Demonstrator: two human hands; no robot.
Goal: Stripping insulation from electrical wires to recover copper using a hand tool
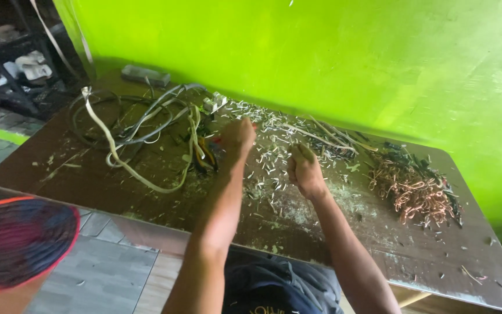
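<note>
Two heaps mark the work on the table (146, 197): bare copper (413, 189) piled at the right end, uncut cables (140, 125) tangled at the left; between them a wide scatter of pale insulation chips (274, 157); judging by that, a fair share of wire is already stripped, and the cable tangle, grey and cream, looks larger than the copper pile, so much seems left.

Left hand (237, 138) is closed, reaching to the edge of the cable tangle, touching or just over a small bundle of red, yellow and dark wires (207, 154); whether it grips one I cannot tell; right hand (304, 170) is a loose fist held above the chips, near the table's middle; what it holds, if anything, is hidden.

Packages, labels, signs: none legible; a flat grey block (145, 75) lies at the far left corner against the green wall (321, 58); a small white part (215, 102) sits beyond the tangle; a round woven thing (18, 241), dark with an orange rim, sits low at the left, off the table.
</note>
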